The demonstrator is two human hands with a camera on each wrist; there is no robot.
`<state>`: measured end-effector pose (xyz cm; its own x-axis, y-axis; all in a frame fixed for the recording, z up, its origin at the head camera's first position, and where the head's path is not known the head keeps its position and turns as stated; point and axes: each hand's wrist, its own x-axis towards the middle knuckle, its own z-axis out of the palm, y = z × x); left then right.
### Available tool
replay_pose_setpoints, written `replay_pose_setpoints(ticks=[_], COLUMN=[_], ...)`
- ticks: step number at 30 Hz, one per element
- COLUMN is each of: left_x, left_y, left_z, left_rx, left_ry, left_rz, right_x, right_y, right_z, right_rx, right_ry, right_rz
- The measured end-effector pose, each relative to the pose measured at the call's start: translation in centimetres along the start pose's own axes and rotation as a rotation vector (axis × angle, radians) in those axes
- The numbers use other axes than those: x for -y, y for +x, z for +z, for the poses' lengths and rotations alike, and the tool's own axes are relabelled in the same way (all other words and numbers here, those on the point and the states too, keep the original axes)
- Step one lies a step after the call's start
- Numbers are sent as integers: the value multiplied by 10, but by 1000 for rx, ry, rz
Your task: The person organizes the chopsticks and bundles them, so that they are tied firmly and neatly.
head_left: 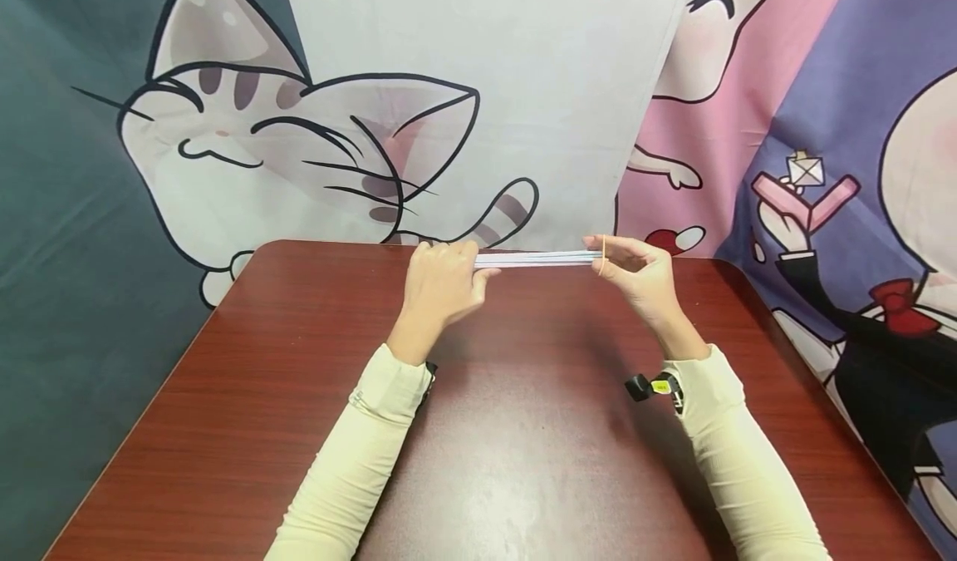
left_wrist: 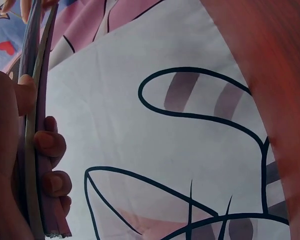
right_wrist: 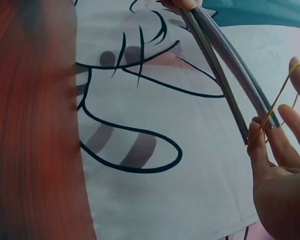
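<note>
My left hand (head_left: 444, 282) grips one end of a stack of thin flat pieces (head_left: 534, 258), seen edge-on and held level above the table's far edge. In the left wrist view the thumb lies on one side of the stack (left_wrist: 33, 170) and the fingers curl round the other. At the stack's other end, my right hand (head_left: 645, 277) holds a yellow rubber band (right_wrist: 273, 106) stretched between its spread thumb and fingers. The pieces fan slightly apart there, and their ends reach the band. What kind of pieces they are cannot be told.
A reddish-brown wooden table (head_left: 299, 395) extends beneath both forearms. Behind it hangs a cloth backdrop (head_left: 568, 62) printed with cartoon figures, close to the table's far edge. A small black device (head_left: 649, 386) is strapped at the right wrist.
</note>
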<state>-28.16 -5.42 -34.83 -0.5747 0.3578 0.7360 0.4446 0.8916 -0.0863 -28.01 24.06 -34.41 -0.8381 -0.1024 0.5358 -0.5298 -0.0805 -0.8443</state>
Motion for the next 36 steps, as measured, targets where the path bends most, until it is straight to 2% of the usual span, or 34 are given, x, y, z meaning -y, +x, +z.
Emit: replay_pose_setpoints(ticks=[6, 13, 19, 22, 29, 33, 36], left_x=[-3, -7, -10, -10, -11, -11, -11], left_y=[-2, -3, -3, -2, -1, -2, -2], left_z=[2, 2, 0, 1, 2, 3, 3], left_rx=[11, 27, 40, 41, 22, 13, -1], left_ry=[-4, -2, -8, -8, 6, 28, 38], left_rz=[0, 23, 22, 25, 32, 38, 31], right_x=[-5, -4, 2, 5, 10, 11, 14], right_y=[-2, -2, 8, 11, 15, 15, 14], right_z=[5, 7, 6, 7, 10, 12, 14], right_rx=[-46, 61, 110, 132, 205, 208, 167], right_ry=[-35, -43, -111, -108, -150, -165, -212], right_rz=[29, 66, 64, 78, 84, 77, 41])
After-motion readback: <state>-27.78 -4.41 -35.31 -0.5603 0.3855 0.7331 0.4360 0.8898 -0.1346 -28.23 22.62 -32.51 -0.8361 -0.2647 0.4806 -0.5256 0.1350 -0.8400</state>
